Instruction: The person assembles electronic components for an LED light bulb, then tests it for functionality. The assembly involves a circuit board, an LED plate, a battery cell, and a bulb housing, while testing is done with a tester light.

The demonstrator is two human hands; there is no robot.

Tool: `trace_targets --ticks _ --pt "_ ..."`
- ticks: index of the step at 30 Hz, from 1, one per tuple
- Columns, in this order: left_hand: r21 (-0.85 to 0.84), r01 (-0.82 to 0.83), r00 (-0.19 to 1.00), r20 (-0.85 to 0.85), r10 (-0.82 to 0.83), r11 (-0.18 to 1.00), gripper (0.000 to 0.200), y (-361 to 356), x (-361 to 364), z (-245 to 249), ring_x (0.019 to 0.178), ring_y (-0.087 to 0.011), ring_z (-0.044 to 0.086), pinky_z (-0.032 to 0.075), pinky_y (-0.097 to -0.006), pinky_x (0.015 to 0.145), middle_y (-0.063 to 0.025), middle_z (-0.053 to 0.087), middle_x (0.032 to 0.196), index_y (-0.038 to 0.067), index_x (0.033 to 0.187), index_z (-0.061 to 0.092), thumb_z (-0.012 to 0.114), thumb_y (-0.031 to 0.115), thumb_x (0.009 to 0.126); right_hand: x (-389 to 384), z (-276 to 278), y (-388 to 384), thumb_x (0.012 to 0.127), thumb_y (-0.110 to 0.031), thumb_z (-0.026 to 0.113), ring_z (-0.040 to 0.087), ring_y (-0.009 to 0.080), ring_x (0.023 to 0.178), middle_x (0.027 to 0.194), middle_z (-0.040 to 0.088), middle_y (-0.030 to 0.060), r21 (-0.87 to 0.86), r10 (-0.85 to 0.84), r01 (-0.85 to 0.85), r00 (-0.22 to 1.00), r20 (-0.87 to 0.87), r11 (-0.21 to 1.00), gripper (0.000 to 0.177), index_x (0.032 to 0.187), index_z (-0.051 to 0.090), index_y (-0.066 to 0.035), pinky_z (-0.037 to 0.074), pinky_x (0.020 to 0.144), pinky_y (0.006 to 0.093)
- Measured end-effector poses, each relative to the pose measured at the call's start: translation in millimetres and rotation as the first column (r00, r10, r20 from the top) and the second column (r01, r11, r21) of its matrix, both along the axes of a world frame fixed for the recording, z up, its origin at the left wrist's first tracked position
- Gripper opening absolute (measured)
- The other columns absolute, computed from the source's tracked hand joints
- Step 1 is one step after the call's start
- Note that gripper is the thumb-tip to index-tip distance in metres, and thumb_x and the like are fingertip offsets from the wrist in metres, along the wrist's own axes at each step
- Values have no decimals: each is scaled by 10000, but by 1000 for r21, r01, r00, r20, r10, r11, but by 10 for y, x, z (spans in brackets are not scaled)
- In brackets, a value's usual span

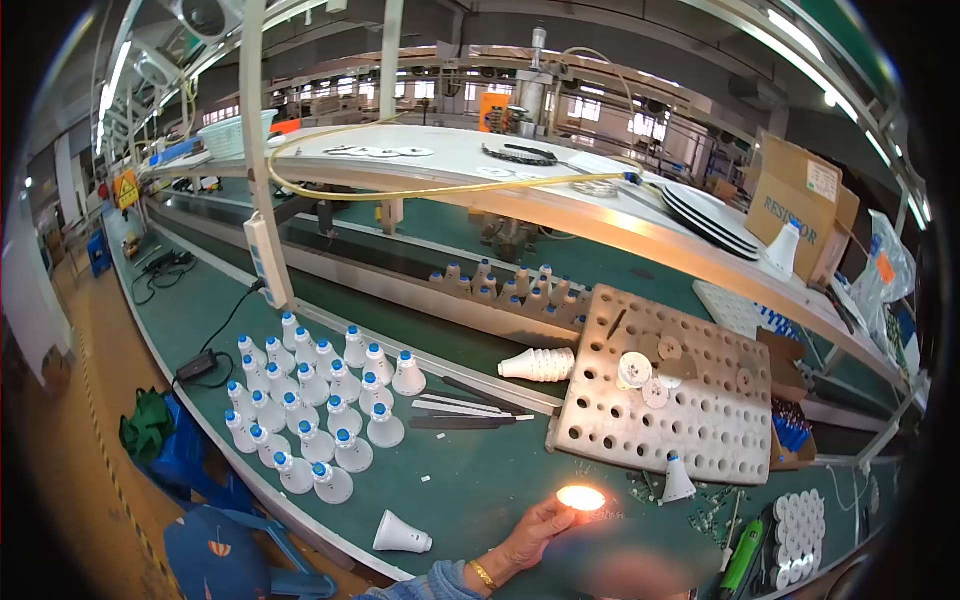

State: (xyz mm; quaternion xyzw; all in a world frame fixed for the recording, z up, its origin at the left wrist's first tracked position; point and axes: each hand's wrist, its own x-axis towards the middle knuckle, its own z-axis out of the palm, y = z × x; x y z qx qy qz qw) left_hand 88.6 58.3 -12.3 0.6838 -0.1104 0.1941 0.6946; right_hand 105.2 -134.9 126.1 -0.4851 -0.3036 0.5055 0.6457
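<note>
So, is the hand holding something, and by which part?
Yes, the left hand holds a glowing bulb; the glare hides which part of it is gripped.

The tabletop (pixel 480 490) wears a matt green mat, and on it stand lamp housings (pixel 320 400) of smooth, faintly glossy white plastic with blue plastic caps, beside a pale perforated board (pixel 600 410) whose matt face looks scuffed and stained. On the smooth white shelf (pixel 450 160) the box (pixel 800 200) is plain brown cardboard and the hose (pixel 420 190) is glossy yellow plastic, while the screwdriver (pixel 742 560) has a shiny green plastic body. The lamp (pixel 581 497) in the grip of the left hand (pixel 535 535) glows too brightly for its surface to show; the wrist carries a gold-coloured metal bracelet (pixel 483 575) and a blue cloth sleeve (pixel 430 585).
</note>
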Motion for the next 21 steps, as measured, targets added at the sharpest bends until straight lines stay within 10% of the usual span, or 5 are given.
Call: trace_targets --ticks 6,11,16,19,21 --pt "-37 19 991 -131 -24 999 195 56 -55 -39 884 -117 577 457 -277 808 -42 630 998 57 1054 590 584 192 913 354 -993 -92 870 -189 613 594 235 707 816 612 137 326 131 -3 920 -371 945 248 939 591 48 486 669 334" --pt "203 -107 981 -140 137 973 297 30 -42 42 895 -115 571 448 -272 820 -42 626 993 47 1172 553 581 188 911 371 -1016 -195 914 -186 558 533 107 665 768 589 68 -124 41 -53 995 -96 991 220 903 587 32 434 618 241" --pt "-436 46 973 -185 -139 899 400 3 19 -2 896 -113 555 435 -272 835 -40 616 982 32 1265 502 577 202 910 31 -693 -4 904 -254 561 485 90 609 693 549 -7 -321 87 -64 995 57 945 201 809 563 -77 384 544 228" --pt "-100 -73 950 -308 39 992 401 36 -25 104 894 -116 547 431 -280 843 -44 610 987 24 1261 502 572 209 912 17 -651 -22 897 -245 574 472 81 642 697 536 -16 -303 83 -76 997 8 950 196 795 558 -78 380 558 239" --pt "-272 -15 945 -318 -75 962 403 38 -23 67 896 -119 543 428 -284 848 -45 607 987 18 1263 499 567 207 914 -29 -776 -31 894 -265 575 459 77 653 702 530 -19 -346 93 -57 992 90 936 219 786 554 -77 381 568 249"
